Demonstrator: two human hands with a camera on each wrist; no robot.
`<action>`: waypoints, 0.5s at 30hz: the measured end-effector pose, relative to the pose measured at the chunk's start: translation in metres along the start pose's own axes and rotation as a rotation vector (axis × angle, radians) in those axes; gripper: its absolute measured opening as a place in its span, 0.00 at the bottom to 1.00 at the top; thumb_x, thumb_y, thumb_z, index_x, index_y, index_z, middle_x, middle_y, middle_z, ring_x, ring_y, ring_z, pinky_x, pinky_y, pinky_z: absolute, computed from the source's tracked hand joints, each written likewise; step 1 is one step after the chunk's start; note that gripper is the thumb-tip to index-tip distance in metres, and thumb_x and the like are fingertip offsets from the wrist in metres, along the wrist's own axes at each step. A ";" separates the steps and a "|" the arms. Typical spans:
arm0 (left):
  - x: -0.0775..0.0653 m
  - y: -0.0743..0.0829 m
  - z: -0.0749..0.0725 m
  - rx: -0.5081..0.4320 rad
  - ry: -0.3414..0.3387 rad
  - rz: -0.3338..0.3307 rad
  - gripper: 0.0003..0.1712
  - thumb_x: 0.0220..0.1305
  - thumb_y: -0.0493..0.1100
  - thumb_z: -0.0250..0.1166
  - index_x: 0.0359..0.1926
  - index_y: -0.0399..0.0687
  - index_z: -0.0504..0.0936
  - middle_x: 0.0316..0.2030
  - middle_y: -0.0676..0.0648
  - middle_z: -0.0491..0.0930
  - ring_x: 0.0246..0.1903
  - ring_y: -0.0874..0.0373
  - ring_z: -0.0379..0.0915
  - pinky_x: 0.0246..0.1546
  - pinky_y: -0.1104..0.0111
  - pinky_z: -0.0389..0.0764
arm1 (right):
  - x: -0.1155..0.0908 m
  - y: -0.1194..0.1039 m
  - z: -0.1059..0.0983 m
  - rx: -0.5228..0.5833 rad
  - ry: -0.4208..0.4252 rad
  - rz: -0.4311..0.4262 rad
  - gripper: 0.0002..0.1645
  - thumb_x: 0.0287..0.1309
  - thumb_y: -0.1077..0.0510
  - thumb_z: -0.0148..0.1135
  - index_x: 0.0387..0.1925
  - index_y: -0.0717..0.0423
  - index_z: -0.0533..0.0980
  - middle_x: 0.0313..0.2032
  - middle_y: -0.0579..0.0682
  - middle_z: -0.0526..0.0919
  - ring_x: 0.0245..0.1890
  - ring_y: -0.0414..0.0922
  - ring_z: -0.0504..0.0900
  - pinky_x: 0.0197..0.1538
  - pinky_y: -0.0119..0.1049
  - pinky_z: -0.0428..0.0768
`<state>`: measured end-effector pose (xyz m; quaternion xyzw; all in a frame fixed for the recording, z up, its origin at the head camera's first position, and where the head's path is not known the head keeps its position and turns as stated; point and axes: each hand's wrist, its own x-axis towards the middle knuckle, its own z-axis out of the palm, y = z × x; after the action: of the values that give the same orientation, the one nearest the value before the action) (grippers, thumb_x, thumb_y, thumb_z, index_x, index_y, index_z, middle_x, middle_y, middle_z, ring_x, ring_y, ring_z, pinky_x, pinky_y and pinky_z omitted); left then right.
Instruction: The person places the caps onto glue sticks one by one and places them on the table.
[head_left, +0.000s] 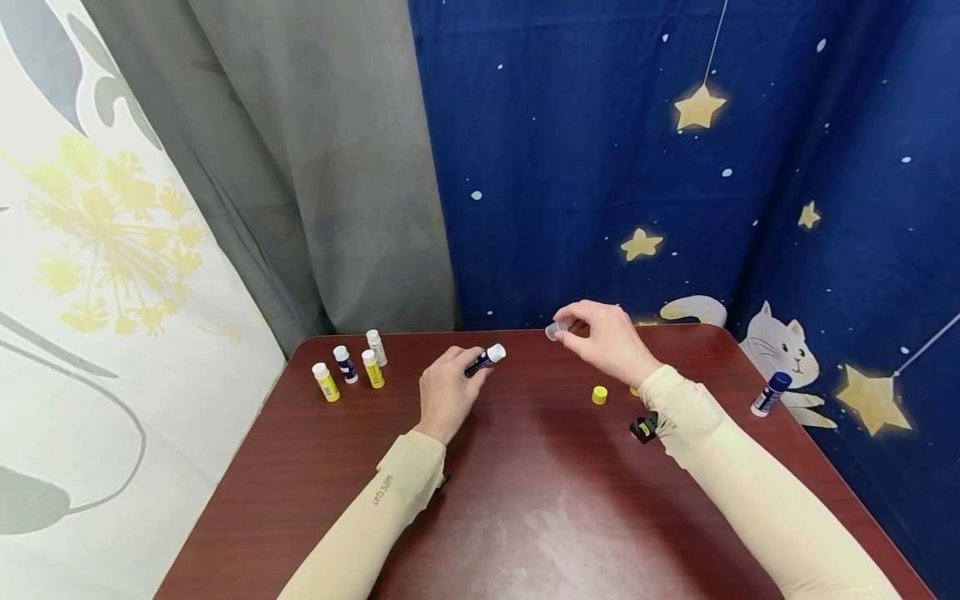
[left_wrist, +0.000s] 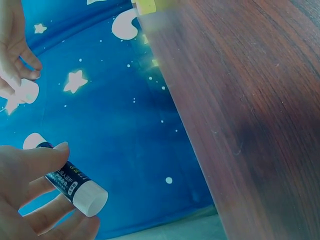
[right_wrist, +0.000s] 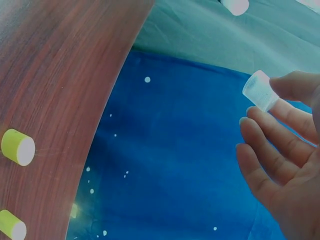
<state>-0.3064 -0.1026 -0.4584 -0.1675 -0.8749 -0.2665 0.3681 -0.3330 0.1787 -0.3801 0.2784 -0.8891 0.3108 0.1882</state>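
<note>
My left hand [head_left: 447, 393] holds a dark blue glue stick [head_left: 480, 362] with white ends, tilted, above the table's far part. In the left wrist view the thumb lies across the label of this glue stick [left_wrist: 67, 176]. To the right, my right hand [head_left: 611, 340] pinches a small translucent white cap [head_left: 555, 331] between thumb and fingers. The right wrist view shows the ribbed side of the cap [right_wrist: 260, 91], with the other fingers spread below it. Cap and glue stick are apart, both raised off the tabletop.
Several upright glue sticks, including a yellow one [head_left: 326, 382] and a blue one [head_left: 345, 365], stand at the left of the brown table [head_left: 525, 500]. A yellow cap [head_left: 599, 395] lies below my right hand; another [right_wrist: 12, 225] is near it. A blue-capped glue stick [head_left: 771, 394] stands far right.
</note>
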 end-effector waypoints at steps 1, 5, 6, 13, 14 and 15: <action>0.000 0.000 0.000 0.002 0.000 0.001 0.18 0.54 0.44 0.79 0.47 0.52 0.89 0.37 0.53 0.83 0.33 0.58 0.81 0.31 0.57 0.81 | 0.000 0.000 0.001 0.000 0.001 -0.003 0.11 0.61 0.55 0.68 0.46 0.46 0.83 0.37 0.38 0.83 0.34 0.37 0.81 0.41 0.39 0.80; 0.000 0.001 -0.001 0.004 -0.007 -0.001 0.18 0.54 0.45 0.79 0.47 0.53 0.89 0.37 0.53 0.83 0.33 0.57 0.81 0.31 0.56 0.81 | 0.001 0.000 0.003 -0.003 0.008 -0.012 0.10 0.61 0.54 0.69 0.45 0.46 0.83 0.36 0.37 0.83 0.34 0.37 0.80 0.41 0.38 0.80; 0.000 0.001 -0.001 0.005 -0.010 -0.002 0.18 0.54 0.45 0.79 0.47 0.53 0.89 0.37 0.54 0.83 0.33 0.57 0.81 0.31 0.56 0.81 | 0.001 0.000 0.004 -0.002 0.010 -0.013 0.10 0.61 0.54 0.69 0.45 0.46 0.83 0.36 0.37 0.83 0.34 0.36 0.80 0.41 0.38 0.80; -0.001 0.000 0.000 -0.004 0.009 0.005 0.19 0.52 0.43 0.81 0.46 0.53 0.90 0.36 0.54 0.83 0.33 0.56 0.82 0.30 0.55 0.81 | 0.002 -0.004 0.006 0.013 0.018 -0.011 0.10 0.60 0.53 0.71 0.44 0.45 0.83 0.35 0.35 0.82 0.33 0.36 0.80 0.40 0.37 0.81; -0.001 0.000 0.000 -0.003 0.010 0.006 0.19 0.52 0.44 0.81 0.46 0.53 0.89 0.36 0.54 0.83 0.33 0.57 0.82 0.30 0.55 0.81 | 0.002 -0.004 0.006 0.012 0.019 -0.012 0.10 0.60 0.53 0.71 0.44 0.45 0.83 0.36 0.36 0.82 0.33 0.36 0.80 0.40 0.37 0.81; -0.001 0.000 0.000 -0.001 0.010 0.007 0.18 0.52 0.44 0.80 0.46 0.53 0.89 0.36 0.54 0.83 0.33 0.57 0.82 0.30 0.55 0.81 | 0.002 -0.004 0.007 0.014 0.018 -0.014 0.10 0.60 0.53 0.71 0.44 0.45 0.83 0.36 0.36 0.82 0.34 0.36 0.80 0.40 0.37 0.81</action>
<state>-0.3055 -0.1025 -0.4589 -0.1695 -0.8722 -0.2665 0.3734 -0.3328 0.1707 -0.3820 0.2829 -0.8833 0.3182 0.1965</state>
